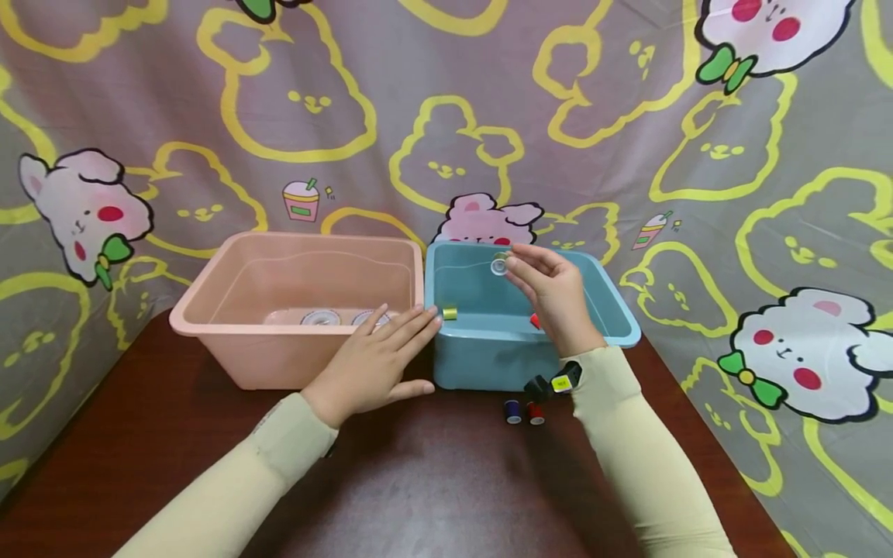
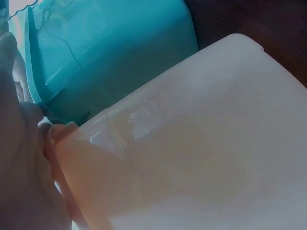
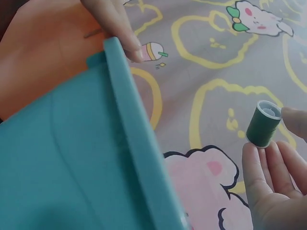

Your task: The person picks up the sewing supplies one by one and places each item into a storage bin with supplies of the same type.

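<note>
My right hand (image 1: 554, 294) pinches a spool of green thread (image 3: 262, 125) between thumb and fingertips, above the blue bin (image 1: 481, 360). The spool's pale end faces up in the right wrist view. With fingers straight, my left hand (image 1: 377, 360) rests on the front rim of the pink bin (image 1: 279, 349), fingertips reaching the corner where the two bins meet. Inside the blue bin lie a yellow spool (image 1: 449, 314) and a red spool (image 1: 536, 320), the latter partly hidden by my right hand. On the table in front, a dark blue spool (image 1: 512, 411) and another red spool (image 1: 536, 413) stand side by side.
Two round white items (image 1: 321, 318) sit on the pink bin's floor, one partly behind my left fingers. Both bins stand side by side on the dark wooden table (image 1: 418, 480). A patterned cloth (image 1: 446, 93) hangs close behind and at the sides.
</note>
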Motion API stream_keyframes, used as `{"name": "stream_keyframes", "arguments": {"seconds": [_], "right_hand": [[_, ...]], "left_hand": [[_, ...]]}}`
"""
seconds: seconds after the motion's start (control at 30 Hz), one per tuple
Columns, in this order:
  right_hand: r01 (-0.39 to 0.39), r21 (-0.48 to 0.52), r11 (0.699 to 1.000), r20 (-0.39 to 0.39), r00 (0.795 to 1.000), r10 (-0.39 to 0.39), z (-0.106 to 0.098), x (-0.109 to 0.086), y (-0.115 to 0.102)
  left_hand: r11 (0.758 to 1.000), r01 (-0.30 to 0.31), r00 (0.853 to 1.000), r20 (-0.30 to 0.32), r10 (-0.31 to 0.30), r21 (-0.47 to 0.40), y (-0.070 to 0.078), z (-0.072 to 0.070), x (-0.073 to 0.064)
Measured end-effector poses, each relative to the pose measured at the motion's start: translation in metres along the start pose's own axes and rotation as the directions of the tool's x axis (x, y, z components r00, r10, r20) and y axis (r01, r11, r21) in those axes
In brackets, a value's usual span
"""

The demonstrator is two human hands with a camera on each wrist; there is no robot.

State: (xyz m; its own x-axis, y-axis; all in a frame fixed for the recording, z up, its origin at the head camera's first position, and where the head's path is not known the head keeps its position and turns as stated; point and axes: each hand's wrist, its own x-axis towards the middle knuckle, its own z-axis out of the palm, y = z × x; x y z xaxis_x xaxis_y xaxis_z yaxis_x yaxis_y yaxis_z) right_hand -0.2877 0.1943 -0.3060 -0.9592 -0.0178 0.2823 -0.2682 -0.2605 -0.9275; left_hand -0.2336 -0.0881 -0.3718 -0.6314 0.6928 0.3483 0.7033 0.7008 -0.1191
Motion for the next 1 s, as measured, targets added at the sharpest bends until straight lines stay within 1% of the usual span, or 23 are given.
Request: {"name": "stream_keyframes", "arguments": {"seconds": [0.17, 0.33, 0.53, 0.63, 0.87, 0.93, 1.0], "right_hand": [[-0.055, 0.036, 0.998, -0.014, 0.998, 0.055, 0.006, 0.015, -0.004], [-0.067, 0.038, 0.997, -0.028, 0.997, 0.068, 0.009, 0.03, -0.005], [-0.098, -0.031, 0.995, -0.031, 0.995, 0.097, 0.008, 0.049, -0.005], [-0.116, -0.074, 0.99, -0.037, 0.993, 0.113, 0.006, 0.06, -0.004], [-0.12, -0.16, 0.98, -0.042, 0.992, 0.115, 0.006, 0.079, -0.004], [-0.127, -0.194, 0.973, -0.04, 0.992, 0.121, 0.005, 0.082, -0.004], [-0.139, -0.252, 0.958, -0.036, 0.99, 0.134, 0.005, 0.083, -0.006]], "left_hand": [[1.0, 0.014, 1.0, 0.018, -0.014, -0.012, 0.0, -0.002, -0.002], [1.0, 0.019, 0.999, 0.029, -0.019, -0.012, 0.0, -0.003, -0.002], [1.0, 0.011, 1.0, 0.022, -0.01, -0.009, -0.001, -0.004, -0.002], [1.0, -0.001, 1.0, 0.002, 0.001, -0.005, 0.0, -0.004, -0.002], [1.0, -0.013, 1.0, -0.018, 0.013, 0.014, 0.0, -0.005, -0.001], [1.0, -0.016, 1.0, -0.023, 0.016, 0.017, 0.001, -0.005, -0.001], [1.0, -0.016, 1.0, -0.026, 0.017, 0.016, 0.001, -0.005, 0.0]]}}
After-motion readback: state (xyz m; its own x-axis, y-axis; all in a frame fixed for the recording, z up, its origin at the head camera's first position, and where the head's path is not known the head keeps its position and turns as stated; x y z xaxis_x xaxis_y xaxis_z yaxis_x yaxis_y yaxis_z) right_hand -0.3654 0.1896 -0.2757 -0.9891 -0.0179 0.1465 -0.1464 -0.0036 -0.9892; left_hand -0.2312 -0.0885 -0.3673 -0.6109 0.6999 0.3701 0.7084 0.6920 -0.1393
